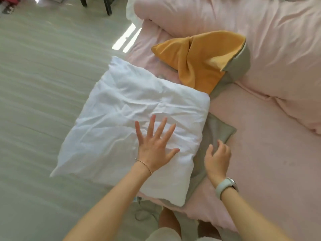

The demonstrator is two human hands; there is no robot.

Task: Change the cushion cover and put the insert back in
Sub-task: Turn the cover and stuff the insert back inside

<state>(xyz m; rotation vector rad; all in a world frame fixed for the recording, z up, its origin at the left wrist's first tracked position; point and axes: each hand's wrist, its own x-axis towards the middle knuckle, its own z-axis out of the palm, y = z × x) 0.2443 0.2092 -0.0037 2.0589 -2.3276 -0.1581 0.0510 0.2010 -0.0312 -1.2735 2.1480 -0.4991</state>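
Pink bedding [260, 136] fills the right of the frame, pale floor [34, 84] the left. Mid-frame the white insert [139, 108] lies bare, so stripping looks done and stuffing remains. My left hand [154, 150] presses flat on it, fingers spread; my right hand [218, 157], loosely curled, touches the grey cover [217, 129] beneath, gripping nothing. An orange cover [196, 63] sits above

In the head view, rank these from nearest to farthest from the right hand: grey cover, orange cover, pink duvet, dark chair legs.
From the right hand:
1. grey cover, under its fingertips.
2. orange cover, farther up the bed.
3. pink duvet, bunched beyond that.
4. dark chair legs, on the floor, top left.
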